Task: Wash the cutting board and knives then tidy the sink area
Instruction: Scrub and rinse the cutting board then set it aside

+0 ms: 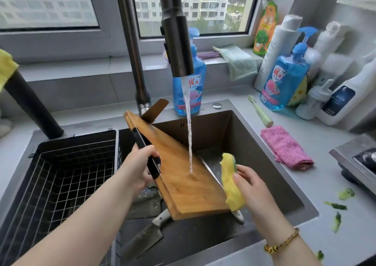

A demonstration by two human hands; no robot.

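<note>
Left hand (pixel 140 166) is gripping the board's (pixel 183 176) black edge handle, holding it tilted over the sink (pixel 264 164) while tap water is hitting its face. Right hand (pixel 252 186) is pinching a yellow sponge (pixel 232 186) against the board's right edge. A knife (pixel 142 237) is lying on the sink floor under the board, and a pink cloth (pixel 284 147) is sitting on the counter (pixel 325 204).

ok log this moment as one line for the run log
left hand: holds tilted cutting board | right hand: holds yellow sponge | tap water: hitting board | knife: in sink, unwashed
</note>
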